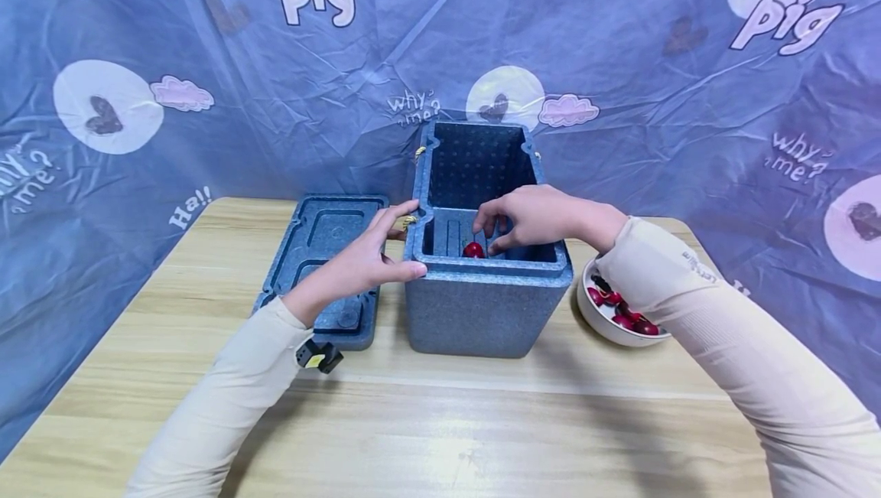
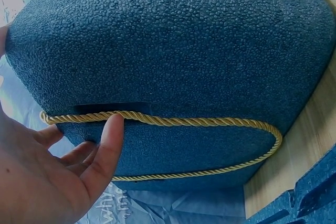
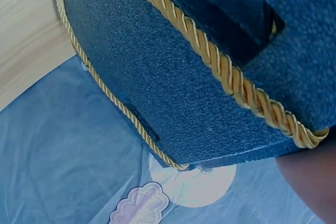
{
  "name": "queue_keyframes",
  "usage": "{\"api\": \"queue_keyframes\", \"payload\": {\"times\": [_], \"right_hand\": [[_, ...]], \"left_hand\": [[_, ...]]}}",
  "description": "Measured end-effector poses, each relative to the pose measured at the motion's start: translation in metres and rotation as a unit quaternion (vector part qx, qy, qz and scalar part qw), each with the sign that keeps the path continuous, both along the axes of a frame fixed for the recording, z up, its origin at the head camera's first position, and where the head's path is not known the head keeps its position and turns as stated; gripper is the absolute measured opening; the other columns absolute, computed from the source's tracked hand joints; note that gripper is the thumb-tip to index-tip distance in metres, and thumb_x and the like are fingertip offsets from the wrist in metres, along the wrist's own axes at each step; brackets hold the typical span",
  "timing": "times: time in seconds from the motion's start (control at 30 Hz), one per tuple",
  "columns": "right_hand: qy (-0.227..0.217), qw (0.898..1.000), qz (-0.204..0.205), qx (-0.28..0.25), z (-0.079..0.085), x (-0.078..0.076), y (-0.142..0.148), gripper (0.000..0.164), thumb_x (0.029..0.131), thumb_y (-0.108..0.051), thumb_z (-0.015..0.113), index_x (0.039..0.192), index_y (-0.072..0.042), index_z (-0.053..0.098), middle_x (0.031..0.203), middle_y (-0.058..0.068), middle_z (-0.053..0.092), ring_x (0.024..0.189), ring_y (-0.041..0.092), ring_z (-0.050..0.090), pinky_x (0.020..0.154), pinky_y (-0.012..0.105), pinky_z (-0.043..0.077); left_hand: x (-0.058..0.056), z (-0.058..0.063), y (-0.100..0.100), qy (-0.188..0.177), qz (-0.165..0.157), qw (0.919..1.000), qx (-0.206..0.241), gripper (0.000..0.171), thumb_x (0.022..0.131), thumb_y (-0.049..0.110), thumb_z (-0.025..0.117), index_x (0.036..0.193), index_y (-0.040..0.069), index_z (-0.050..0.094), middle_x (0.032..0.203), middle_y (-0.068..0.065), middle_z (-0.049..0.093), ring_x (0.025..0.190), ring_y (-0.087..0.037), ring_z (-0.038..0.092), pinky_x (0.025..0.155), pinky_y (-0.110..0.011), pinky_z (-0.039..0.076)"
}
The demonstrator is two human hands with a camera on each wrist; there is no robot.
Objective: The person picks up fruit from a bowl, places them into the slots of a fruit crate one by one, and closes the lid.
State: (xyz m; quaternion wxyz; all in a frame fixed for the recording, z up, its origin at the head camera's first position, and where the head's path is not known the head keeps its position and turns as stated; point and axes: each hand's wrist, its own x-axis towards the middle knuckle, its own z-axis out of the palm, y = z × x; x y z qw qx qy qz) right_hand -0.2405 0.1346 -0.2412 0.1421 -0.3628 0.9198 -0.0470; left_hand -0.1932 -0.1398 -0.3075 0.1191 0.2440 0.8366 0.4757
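Note:
A blue-grey foam box [image 1: 482, 314] stands uncovered, split into two compartments by a divider. My left hand [image 1: 375, 253] steadies its left side, thumb at the front corner and fingers along the rim. In the left wrist view, a fingertip touches the gold rope [image 2: 210, 123] beside a recess. Over the front compartment hangs my right hand [image 1: 533, 215], fingers bent down with a gap between thumb and fingertips. Just below those fingertips is a red cherry [image 1: 473, 250], inside the compartment. The right wrist view shows mostly the box's side and gold rope [image 3: 220, 72].
Right of the box, partly behind the right sleeve, a white bowl [image 1: 622, 333] holds several cherries [image 1: 645, 327]. The box's lid [image 1: 337, 234] lies flat on the wooden table [image 1: 427, 421] to the left. A printed blue cloth [image 1: 385, 47] hangs behind.

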Motion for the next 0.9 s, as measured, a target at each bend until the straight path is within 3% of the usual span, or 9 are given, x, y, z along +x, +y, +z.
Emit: {"api": "queue_keyframes", "payload": {"times": [0.17,0.37,0.57,0.9], "right_hand": [[-0.012,1.000,-0.002,-0.023,0.002,0.002,0.001,0.024,0.089,-0.028,0.067,0.113,-0.022,0.065,0.101,-0.001,0.068,0.091,0.012,0.061,0.079,0.037,0.048],[-0.018,0.996,0.012,-0.086,0.007,0.004,0.008,0.019,0.089,-0.017,0.067,0.108,-0.014,0.066,0.099,0.002,0.068,0.093,0.015,0.061,0.083,0.041,0.050],[0.046,0.990,0.027,-0.134,0.022,0.009,0.023,0.015,0.086,-0.014,0.071,0.101,-0.012,0.068,0.097,0.001,0.069,0.093,0.017,0.063,0.086,0.041,0.049],[0.101,0.982,-0.045,-0.156,0.038,0.015,0.060,0.014,0.086,-0.014,0.071,0.100,-0.014,0.068,0.099,-0.001,0.069,0.092,0.012,0.059,0.081,0.032,0.047]], "left_hand": [[0.000,0.000,0.001,-0.003,0.002,1.0000,-0.002,0.091,0.080,0.053,0.069,0.153,0.036,0.016,0.157,-0.006,0.012,0.136,-0.032,0.037,0.088,-0.042,0.049],[0.000,-0.001,0.000,-0.003,0.002,1.0000,-0.005,0.091,0.081,0.052,0.069,0.153,0.036,0.016,0.158,-0.006,0.012,0.136,-0.031,0.038,0.088,-0.041,0.050],[0.001,-0.001,0.000,-0.002,0.001,1.0000,-0.006,0.089,0.082,0.047,0.069,0.153,0.035,0.016,0.157,-0.006,0.013,0.136,-0.031,0.038,0.087,-0.041,0.049],[0.002,0.001,0.000,0.000,0.004,0.9999,-0.010,0.091,0.081,0.054,0.068,0.153,0.035,0.016,0.156,-0.007,0.014,0.136,-0.031,0.038,0.088,-0.040,0.049]]}}
